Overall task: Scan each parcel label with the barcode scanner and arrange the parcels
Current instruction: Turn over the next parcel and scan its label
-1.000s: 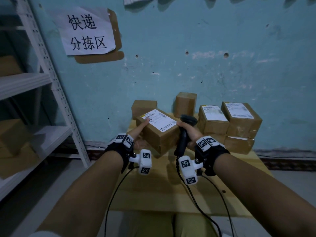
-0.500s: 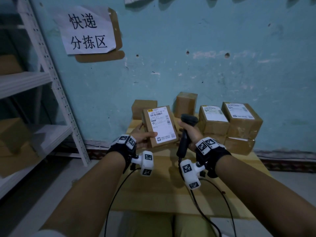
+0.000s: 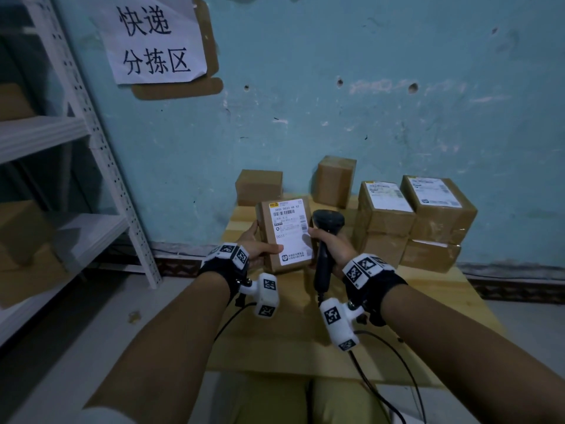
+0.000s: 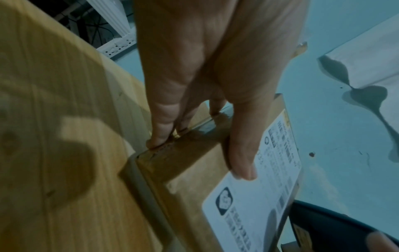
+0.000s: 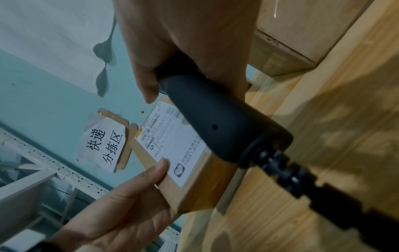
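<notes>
Near table [image 3: 293,341] bare; parcels [image 3: 412,221] (stacked) block the back.

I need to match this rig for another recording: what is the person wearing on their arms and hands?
Both forearms are bare. The left hand and right hand are gloveless. Each wrist carries a black wrist band with white square-coded marker tiles, plus a white camera pod bearing the same markers. Thin black cables trail from the pods.

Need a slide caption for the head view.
Left hand holds labelled parcel upright; right hand grips barcode scanner beside it.
</notes>
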Demonstrator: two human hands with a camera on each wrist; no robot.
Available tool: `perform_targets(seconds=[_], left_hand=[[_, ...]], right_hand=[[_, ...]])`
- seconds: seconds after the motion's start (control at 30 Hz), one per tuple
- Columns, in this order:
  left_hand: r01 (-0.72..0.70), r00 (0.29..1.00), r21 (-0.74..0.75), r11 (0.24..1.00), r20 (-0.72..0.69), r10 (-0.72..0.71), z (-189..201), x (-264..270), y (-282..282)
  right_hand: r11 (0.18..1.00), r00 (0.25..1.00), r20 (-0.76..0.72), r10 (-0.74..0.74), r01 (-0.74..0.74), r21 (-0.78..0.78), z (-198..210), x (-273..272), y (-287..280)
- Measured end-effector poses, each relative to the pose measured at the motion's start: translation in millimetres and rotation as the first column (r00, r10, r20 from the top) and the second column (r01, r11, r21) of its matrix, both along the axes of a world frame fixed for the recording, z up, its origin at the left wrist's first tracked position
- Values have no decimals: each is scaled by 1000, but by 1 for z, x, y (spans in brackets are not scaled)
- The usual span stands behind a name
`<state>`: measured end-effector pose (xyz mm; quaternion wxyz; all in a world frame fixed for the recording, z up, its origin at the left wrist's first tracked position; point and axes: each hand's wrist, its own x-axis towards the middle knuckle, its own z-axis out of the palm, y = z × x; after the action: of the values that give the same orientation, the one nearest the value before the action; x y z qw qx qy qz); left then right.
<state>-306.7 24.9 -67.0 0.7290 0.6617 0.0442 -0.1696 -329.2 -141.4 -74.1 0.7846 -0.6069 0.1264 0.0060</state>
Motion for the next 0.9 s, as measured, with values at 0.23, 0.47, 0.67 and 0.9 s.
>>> perform_targets(seconds=[0.23, 0.47, 0.67, 0.9], left_hand=[[15, 999, -65, 998, -31, -17, -8, 2, 4], [22, 1000, -17, 1000, -7, -22, -5, 2, 2], [12, 1000, -25, 1000, -7, -12, -7, 5, 2], [27, 1000, -27, 999, 17, -27, -9, 6, 0]], right_hand=[[999, 1000, -2, -10, 10, -39, -3, -1, -4], [980, 996, 82, 44, -27, -198, 10, -12, -5], [893, 971, 147, 187, -106, -436, 17, -28, 6], [822, 952, 172, 253, -117, -558, 14, -29, 19]])
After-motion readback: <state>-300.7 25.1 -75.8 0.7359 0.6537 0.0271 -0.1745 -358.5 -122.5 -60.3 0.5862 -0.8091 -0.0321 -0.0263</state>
